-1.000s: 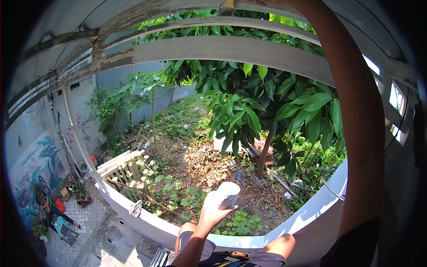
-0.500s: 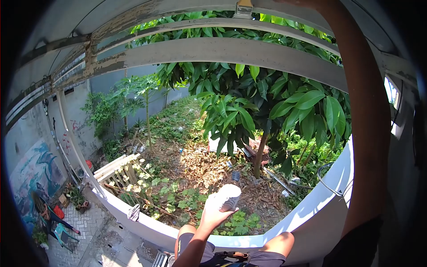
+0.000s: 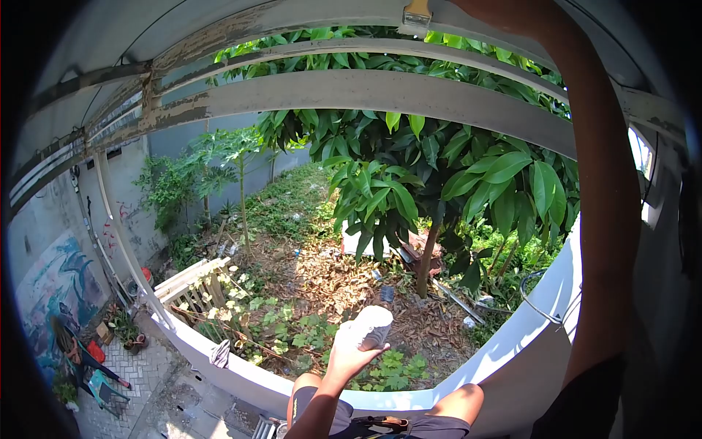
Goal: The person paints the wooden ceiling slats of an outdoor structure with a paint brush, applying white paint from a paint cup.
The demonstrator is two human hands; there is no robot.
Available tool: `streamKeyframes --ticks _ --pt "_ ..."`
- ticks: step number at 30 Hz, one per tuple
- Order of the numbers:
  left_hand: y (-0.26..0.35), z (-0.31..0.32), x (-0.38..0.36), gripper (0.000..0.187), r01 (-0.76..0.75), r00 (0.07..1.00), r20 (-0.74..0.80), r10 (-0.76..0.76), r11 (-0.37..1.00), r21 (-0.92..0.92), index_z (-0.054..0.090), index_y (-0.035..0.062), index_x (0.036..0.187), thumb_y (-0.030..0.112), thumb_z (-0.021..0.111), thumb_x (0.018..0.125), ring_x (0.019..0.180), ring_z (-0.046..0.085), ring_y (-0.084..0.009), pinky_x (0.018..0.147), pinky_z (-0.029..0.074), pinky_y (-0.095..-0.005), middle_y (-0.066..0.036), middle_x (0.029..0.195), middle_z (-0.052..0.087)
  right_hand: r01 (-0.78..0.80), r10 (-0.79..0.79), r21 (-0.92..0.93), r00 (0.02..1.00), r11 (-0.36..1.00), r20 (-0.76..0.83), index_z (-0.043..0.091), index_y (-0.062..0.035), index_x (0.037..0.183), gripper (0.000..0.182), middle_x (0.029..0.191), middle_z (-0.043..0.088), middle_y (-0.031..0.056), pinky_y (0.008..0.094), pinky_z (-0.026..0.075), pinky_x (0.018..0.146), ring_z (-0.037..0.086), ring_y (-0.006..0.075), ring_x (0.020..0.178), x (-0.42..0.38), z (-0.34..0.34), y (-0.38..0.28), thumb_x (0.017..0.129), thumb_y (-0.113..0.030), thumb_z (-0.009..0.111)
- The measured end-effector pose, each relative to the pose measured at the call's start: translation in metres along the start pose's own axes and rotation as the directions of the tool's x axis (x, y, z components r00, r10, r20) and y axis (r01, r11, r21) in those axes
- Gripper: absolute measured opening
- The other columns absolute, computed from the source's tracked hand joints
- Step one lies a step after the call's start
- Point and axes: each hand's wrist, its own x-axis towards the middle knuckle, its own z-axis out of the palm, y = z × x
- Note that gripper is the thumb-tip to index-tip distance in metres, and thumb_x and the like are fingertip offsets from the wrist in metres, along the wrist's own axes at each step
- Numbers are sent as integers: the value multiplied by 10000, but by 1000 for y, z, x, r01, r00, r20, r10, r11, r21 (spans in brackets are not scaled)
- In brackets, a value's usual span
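My left hand (image 3: 352,353) is wrapped round a small cup (image 3: 374,326), its top bright white, held above my lap near the low white wall. At the top edge, with my arm stretched up, my right hand (image 3: 504,13) is only partly in view. Beside it a paintbrush (image 3: 417,16) with a yellowish handle points its bristles down against the upper beam (image 3: 307,20). The fingers on the handle are mostly cut off by the frame's edge. Old paint is flaking on the beam's left part.
Below the upper beam run a thin rail (image 3: 351,45) and a wider beam (image 3: 351,89). A curved white wall (image 3: 409,399) borders a leafy garden with a tree (image 3: 431,256). Far below left, a person (image 3: 80,358) sits on a green chair (image 3: 106,391). A ladder (image 3: 265,426) shows beneath me.
The paintbrush has shifted a little to the right along the upper beam, and more of its bristles show. The cup has stayed nearly in place; the view has tilted slightly.
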Motion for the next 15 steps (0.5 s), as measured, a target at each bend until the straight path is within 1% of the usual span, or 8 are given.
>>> streamKeyframes --ticks 1,3,4,5,9,11,13,15 --pt "2 -1 -1 816 3 1000 4 -3 1000 0 644 0 1205 487 968 636 1077 658 -334 961 530 -411 -181 1129 652 -134 146 -200 988 971 45 652 14 977 343 827 666 134 403 500 712 632 222 764 -6 -3 -17 1061 -316 610" --pt "8 -3 1 792 -13 1000 -15 13 999 -53 646 -5 1189 466 971 642 1068 666 -333 960 532 -407 -179 1118 660 40 -40 52 999 998 -1 618 11 955 333 784 635 141 445 482 674 628 263 725 -12 25 -11 1057 -306 601" --pt "9 -2 2 792 -14 1000 -17 13 998 -56 646 -5 1189 466 971 642 1068 666 -333 960 532 -407 -179 1118 660 248 -274 -214 956 945 -105 589 11 928 314 768 612 158 477 470 643 614 322 680 -7 40 -20 1045 -281 602" --pt "9 -3 2 781 -26 1000 7 27 999 -27 651 1 1194 460 969 648 1077 664 -333 962 531 -407 -179 1123 662 162 -167 -87 984 983 -64 573 3 918 293 763 594 176 471 477 656 619 349 706 -18 40 -28 1036 -264 608" --pt "13 -5 0 762 -42 999 13 42 999 23 665 28 1222 446 967 660 1097 660 -332 969 529 -405 -173 1141 666 298 -298 -66 855 952 -424 562 2 847 292 690 575 171 461 471 602 593 342 617 6 84 -23 1016 -225 633" --pt "16 -10 2 815 -28 998 51 25 999 40 633 17 1258 427 980 645 1144 644 -313 1005 515 -404 -174 1189 647 319 -289 -40 791 947 -538 560 2 823 287 658 564 165 452 465 578 576 335 576 13 93 -15 1009 -202 638" --pt "14 -10 0 870 -10 996 90 6 999 52 600 5 1294 407 994 631 1190 629 -294 1042 502 -403 -174 1236 627 148 71 351 838 925 -542 533 6 776 279 609 527 158 419 456 547 553 311 524 8 97 -8 986 -138 647" --pt "7 -8 -1 884 28 997 76 -32 998 50 591 5 1308 414 991 634 1196 626 -300 1040 504 -408 -171 1237 622 193 16 253 766 948 -643 528 4 772 264 620 522 157 406 460 553 570 293 548 -2 109 16 977 -116 643"
